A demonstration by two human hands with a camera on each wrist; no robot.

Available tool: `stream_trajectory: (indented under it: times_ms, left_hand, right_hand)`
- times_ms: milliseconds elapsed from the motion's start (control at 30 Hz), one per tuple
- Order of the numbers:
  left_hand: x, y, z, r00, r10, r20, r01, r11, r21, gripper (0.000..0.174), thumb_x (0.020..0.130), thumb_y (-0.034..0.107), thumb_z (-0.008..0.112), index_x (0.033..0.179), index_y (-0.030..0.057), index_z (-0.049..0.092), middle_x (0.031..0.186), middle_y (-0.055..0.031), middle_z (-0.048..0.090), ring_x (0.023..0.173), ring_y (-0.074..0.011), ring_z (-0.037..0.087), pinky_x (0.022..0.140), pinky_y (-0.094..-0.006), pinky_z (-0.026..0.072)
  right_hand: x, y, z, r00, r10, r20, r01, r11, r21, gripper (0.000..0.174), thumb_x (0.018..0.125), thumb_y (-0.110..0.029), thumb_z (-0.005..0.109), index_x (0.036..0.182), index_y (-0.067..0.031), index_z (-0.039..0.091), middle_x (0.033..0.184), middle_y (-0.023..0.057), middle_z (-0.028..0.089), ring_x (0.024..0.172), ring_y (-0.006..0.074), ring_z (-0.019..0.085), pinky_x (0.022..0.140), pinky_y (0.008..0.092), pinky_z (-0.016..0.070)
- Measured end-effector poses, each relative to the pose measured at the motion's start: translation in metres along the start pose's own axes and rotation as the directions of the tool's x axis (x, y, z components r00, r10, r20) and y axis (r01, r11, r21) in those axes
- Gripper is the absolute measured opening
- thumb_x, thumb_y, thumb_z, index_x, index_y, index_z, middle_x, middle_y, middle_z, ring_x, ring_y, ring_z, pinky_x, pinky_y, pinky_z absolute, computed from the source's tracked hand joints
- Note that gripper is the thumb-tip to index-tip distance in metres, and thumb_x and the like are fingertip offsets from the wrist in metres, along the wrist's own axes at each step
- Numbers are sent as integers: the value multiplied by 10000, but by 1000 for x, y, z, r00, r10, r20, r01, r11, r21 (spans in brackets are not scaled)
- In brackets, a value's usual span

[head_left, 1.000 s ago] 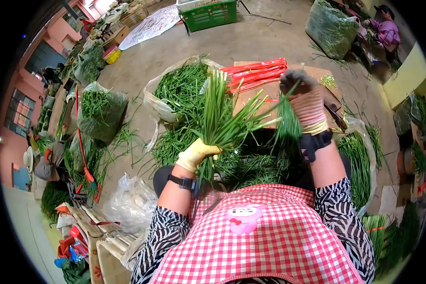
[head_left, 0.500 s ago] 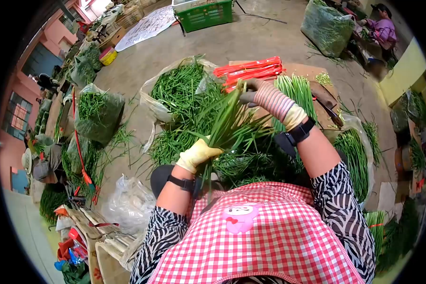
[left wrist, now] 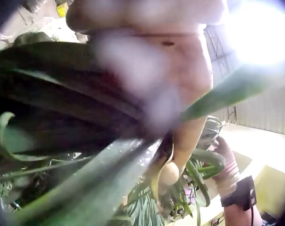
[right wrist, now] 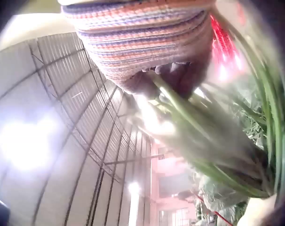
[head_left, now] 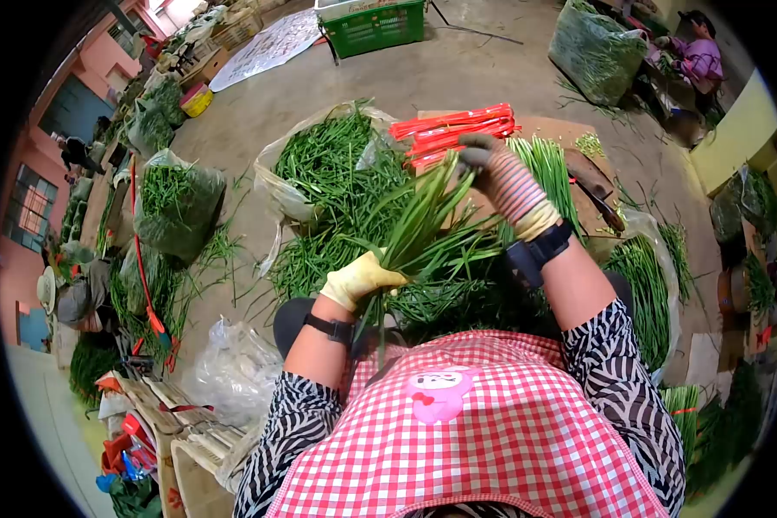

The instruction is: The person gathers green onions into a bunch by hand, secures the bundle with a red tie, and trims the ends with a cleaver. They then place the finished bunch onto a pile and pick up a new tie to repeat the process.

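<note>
My left hand (head_left: 361,281), in a yellow glove, grips a bunch of Chinese chives (head_left: 419,224) by its lower part. The bunch leans up and to the right, its leaves splayed. At its upper end is my right hand (head_left: 502,177), in a striped glove with dark fingertips. In the right wrist view its curled fingers pinch a chive stalk (right wrist: 180,106). Blurred leaves (left wrist: 48,103) fill much of the left wrist view. Just beyond the right hand, a stack of aligned chives (head_left: 551,168) lies on a brown board (head_left: 570,131).
Red tie strips (head_left: 453,129) and a dark tool (head_left: 611,216) lie on the board. Loose chives fill an open plastic bag (head_left: 272,173) ahead; aligned ones fill another bag (head_left: 665,285) at right. A green crate (head_left: 375,33) stands farther off. Another person (head_left: 698,56) sits at back right.
My right hand has come in from the right, above the board, to the top of the bunch, then shifted slightly right. The left hand keeps its grip while the bunch tilts rightward.
</note>
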State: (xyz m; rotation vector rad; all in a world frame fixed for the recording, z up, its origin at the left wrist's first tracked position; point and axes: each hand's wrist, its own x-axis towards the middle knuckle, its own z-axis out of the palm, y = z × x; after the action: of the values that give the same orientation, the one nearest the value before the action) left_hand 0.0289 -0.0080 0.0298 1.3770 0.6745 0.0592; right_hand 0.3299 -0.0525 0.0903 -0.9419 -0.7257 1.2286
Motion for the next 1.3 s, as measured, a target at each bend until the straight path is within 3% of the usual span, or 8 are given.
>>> stream_trajectory:
  times_ms: [200,333,633,667,833,933,1167,1300]
  left_hand:
    - [-3,-12,-4,997,-29,-67,32,998,50,196,834,47,773,1018,16,712,781,-22,686,632,-110,633,572,-265,490]
    - [-4,-3,-2,994,-6,-112,9,1000,30,170,850,66,767,1004,16,716,776,-21,689,609,-110,624,556,-262,476]
    - [15,-28,-5,988,23,-153,13,973,232,395,862,141,784,1214,-10,686,777,-22,691,647,-107,620,575,-282,506]
    - [1,4,4,992,-13,-125,61,922,384,473,849,191,795,1253,-21,671,786,-29,702,654,-112,628,582,-291,508]
    - [-2,-11,-6,995,90,-50,-68,938,340,369,846,131,744,1202,48,697,810,-26,719,648,-124,619,593,-312,508]
    - [8,-26,-7,994,90,-60,-64,937,343,357,840,129,755,1180,38,696,831,-47,731,642,-138,629,593,-315,517]
    - [-13,-5,-14,985,26,-170,56,885,462,489,810,252,777,1251,58,690,879,-98,752,784,-188,675,754,-361,544]
    - [-21,1,-39,947,-15,-321,171,869,464,426,867,154,765,1278,64,705,970,-91,765,890,-201,710,804,-337,566]
  right_hand:
    - [-11,-52,-47,947,-321,31,318,914,-251,336,913,-146,763,1217,-25,685,1026,68,715,864,146,668,836,331,579]
    - [-58,-99,-31,946,34,324,103,913,-395,243,955,-159,720,1154,-21,738,1019,49,740,922,143,697,874,304,573]
    - [-20,-27,11,872,-404,277,357,138,-924,339,830,-244,776,1083,-19,742,945,167,749,872,277,722,813,393,571]
    - [-25,-28,22,965,-257,47,157,428,-890,258,840,-162,742,1036,4,742,917,158,740,837,247,714,779,379,569]
    - [0,-4,-16,922,-330,203,290,244,-925,205,935,-171,751,1009,19,727,832,135,734,744,200,677,736,356,553]
    - [-1,11,-21,958,-263,117,240,506,-828,185,943,-160,736,996,16,716,840,148,737,740,223,688,728,363,552]
    - [-4,-18,-49,850,-526,9,128,190,-973,191,912,-158,743,992,13,711,839,179,737,710,303,671,703,391,540]
    - [-60,-89,-16,998,8,69,61,379,-924,238,872,-147,761,1065,-9,738,964,110,773,871,210,717,801,342,555]
